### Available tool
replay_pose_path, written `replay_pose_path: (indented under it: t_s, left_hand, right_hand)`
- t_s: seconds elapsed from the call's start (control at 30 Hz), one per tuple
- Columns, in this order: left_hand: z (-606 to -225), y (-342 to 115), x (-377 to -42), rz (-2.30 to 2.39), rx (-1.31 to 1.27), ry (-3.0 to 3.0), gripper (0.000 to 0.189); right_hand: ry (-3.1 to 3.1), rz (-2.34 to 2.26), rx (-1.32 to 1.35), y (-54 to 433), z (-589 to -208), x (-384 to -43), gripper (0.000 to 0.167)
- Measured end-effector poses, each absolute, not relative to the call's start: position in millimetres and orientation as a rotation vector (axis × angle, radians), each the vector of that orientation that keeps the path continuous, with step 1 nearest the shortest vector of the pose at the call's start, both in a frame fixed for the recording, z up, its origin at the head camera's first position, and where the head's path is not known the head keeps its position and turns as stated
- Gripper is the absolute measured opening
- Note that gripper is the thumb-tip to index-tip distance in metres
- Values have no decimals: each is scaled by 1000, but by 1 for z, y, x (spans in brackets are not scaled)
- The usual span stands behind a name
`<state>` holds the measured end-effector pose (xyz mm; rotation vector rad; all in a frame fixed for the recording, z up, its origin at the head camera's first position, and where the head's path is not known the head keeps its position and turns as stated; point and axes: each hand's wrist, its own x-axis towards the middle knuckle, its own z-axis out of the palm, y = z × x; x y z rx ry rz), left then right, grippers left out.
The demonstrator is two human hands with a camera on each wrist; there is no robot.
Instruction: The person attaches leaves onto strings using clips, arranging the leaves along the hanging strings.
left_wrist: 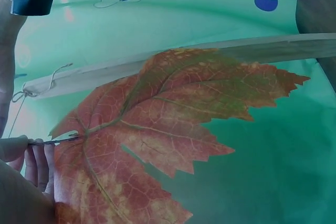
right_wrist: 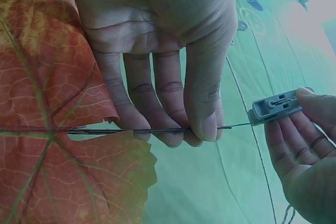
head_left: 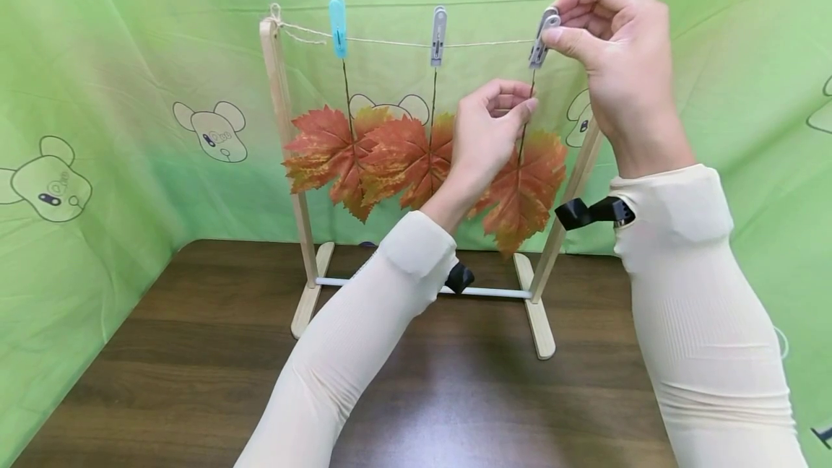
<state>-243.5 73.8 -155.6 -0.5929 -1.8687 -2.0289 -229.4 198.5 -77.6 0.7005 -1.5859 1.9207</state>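
My left hand (head_left: 489,127) pinches the thin dark stem (right_wrist: 173,130) of an orange-red artificial maple leaf (head_left: 525,190) between thumb and fingers. The leaf hangs below that hand and fills much of the left wrist view. Higher up at the right end of the string (head_left: 490,43), my right hand (head_left: 630,56) pinches the top end of a grey clothespin (head_left: 539,40). In the right wrist view, the stem's tip points at the lower end of the clothespin, joined by a fine thread-like line. The clothespin overlaps the string in the head view.
A blue clothespin (head_left: 338,27) and another grey clothespin (head_left: 438,36) on the string each hold a similar leaf. The string is tied to a wooden frame's left post (head_left: 279,85). The frame stands on a dark wooden table (head_left: 162,381) before a green patterned cloth (head_left: 130,35).
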Motion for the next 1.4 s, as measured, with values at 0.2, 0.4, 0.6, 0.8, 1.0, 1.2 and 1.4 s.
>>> replay_pose_path:
  t_s: [0.2,0.4,0.6,0.8,1.0,1.2,1.4]
  left_hand:
    - [-153,73,-246,-2019,-571,-1862,15]
    - [-152,73,-249,-2012,-545,-1884,14]
    - [-151,74,-252,-1971,-520,-1909,11]
    - [-150,76,-253,-1966,-516,-1916,12]
    - [-148,76,-253,-1954,-490,-1920,13]
    - [-147,76,-253,-1948,-483,-1912,11]
    - [-146,76,-253,-1958,-486,-1909,11]
  right_hand:
    - [-1534,1960,712,197,-71,-233,20]
    - [-1524,1977,693,196,-67,-234,19]
    - [-1502,2021,649,193,-61,-237,20]
    - [-1505,2046,604,192,-57,-239,20]
    - [-1565,2094,557,194,-54,-239,19]
    - [-1625,2114,535,196,-52,-239,18]
    - [-1653,2130,531,198,-50,-239,19]
